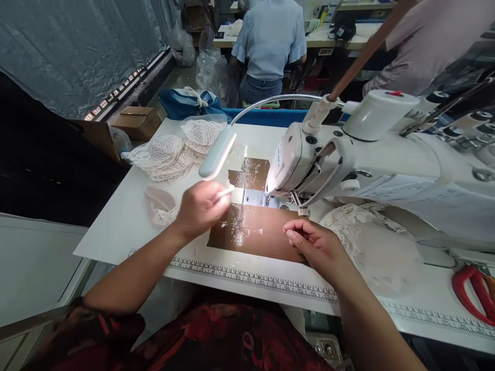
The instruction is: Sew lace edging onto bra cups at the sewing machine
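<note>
My left hand [204, 207] is closed in a fist beneath the lamp head, to the left of the sewing machine's needle area. From its fingers pokes a slim whitish piece [225, 192], too blurred to tell its kind. My right hand [315, 245] is held over the brown taped sheet [251, 232], in front of the machine, thumb and fingertips drawn together. Whether a thread or anything else is between them I cannot make out. The white sewing machine [294, 159] stands over a metal plate [254, 198] between the brown pieces.
Lace cups lie stacked [160, 154] at the back left, with a small sheer lace piece [159, 206] nearer. Sheer lace fabric [379, 247] lies right of my right hand. Red-handled scissors [472, 293] sit far right. A lamp [218, 153] overhangs the table. A person [270, 46] sits beyond.
</note>
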`<action>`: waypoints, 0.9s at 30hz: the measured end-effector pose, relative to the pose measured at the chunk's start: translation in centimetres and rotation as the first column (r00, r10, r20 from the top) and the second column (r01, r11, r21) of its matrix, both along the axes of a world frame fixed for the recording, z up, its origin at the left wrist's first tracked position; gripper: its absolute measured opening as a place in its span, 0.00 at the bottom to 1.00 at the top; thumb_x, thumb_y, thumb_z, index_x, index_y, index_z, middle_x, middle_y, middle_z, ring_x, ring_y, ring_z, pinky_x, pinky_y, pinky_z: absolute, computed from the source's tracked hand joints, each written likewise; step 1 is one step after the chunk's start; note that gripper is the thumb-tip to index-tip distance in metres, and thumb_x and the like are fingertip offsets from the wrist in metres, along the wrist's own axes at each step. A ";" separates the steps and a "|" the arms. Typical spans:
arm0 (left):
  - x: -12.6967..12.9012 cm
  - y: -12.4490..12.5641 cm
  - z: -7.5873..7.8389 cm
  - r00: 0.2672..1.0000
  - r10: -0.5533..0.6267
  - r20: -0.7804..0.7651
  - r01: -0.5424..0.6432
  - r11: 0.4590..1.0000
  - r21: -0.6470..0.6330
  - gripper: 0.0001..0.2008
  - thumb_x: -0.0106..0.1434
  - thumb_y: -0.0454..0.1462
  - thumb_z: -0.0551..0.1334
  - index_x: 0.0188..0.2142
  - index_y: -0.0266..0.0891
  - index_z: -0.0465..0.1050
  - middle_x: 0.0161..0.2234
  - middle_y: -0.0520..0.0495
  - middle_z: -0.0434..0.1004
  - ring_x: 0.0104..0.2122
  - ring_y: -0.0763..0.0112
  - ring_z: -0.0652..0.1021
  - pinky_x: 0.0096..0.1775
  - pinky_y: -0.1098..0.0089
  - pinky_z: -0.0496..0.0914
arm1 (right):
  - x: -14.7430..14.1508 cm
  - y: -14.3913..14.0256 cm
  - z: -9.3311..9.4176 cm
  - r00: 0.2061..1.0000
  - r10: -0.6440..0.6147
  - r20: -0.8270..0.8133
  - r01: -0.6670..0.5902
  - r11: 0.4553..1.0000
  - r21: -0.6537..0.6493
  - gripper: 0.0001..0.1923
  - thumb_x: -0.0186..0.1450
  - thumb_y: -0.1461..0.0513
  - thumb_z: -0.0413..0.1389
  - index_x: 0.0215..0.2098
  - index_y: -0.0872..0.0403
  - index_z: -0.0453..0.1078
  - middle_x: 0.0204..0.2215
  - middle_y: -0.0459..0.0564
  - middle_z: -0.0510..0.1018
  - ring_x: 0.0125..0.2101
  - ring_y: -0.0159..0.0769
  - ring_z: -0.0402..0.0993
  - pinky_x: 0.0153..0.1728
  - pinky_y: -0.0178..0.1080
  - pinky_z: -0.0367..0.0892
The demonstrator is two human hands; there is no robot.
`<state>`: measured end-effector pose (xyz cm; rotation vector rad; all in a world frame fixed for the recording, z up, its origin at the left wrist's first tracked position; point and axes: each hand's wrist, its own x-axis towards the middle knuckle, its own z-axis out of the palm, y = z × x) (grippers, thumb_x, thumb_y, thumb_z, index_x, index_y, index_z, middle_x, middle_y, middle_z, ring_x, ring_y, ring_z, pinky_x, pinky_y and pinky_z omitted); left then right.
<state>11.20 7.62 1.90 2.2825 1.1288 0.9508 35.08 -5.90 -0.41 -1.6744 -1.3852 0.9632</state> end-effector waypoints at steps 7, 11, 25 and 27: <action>8.2 -3.5 -4.3 0.666 -0.215 -0.714 0.359 0.932 0.054 0.08 0.59 0.26 0.54 0.30 0.30 0.72 0.26 0.38 0.73 0.31 0.57 0.74 0.30 0.63 0.66 | -1.0 2.9 0.4 0.905 0.128 0.405 -0.143 0.990 0.008 0.15 0.67 0.61 0.47 0.41 0.50 0.75 0.34 0.48 0.81 0.34 0.37 0.74 0.36 0.38 0.66; 7.7 -5.0 -3.4 0.641 -0.293 -0.710 0.396 0.918 -0.021 0.10 0.63 0.32 0.55 0.30 0.30 0.73 0.29 0.36 0.73 0.31 0.56 0.74 0.31 0.61 0.67 | -2.4 3.4 -0.7 0.785 0.196 0.588 -0.216 0.976 -0.037 0.19 0.66 0.67 0.44 0.47 0.52 0.74 0.42 0.51 0.78 0.38 0.37 0.72 0.38 0.37 0.65; 5.1 0.0 -5.9 0.797 -0.469 -0.382 0.527 0.848 0.058 0.15 0.70 0.37 0.51 0.46 0.35 0.75 0.50 0.39 0.76 0.39 0.63 0.76 0.43 0.62 0.71 | -3.6 3.4 -1.7 0.406 0.256 0.877 -0.170 0.964 -0.203 0.22 0.69 0.68 0.41 0.55 0.51 0.69 0.42 0.55 0.76 0.35 0.39 0.70 0.34 0.38 0.61; 5.5 0.6 -6.5 0.788 -0.475 -0.392 0.545 0.834 0.087 0.16 0.70 0.37 0.51 0.47 0.35 0.75 0.50 0.39 0.76 0.38 0.63 0.76 0.43 0.62 0.71 | -3.6 3.5 -1.8 0.399 0.232 0.887 -0.161 0.970 -0.182 0.23 0.68 0.69 0.42 0.56 0.52 0.68 0.43 0.56 0.76 0.35 0.39 0.70 0.34 0.38 0.62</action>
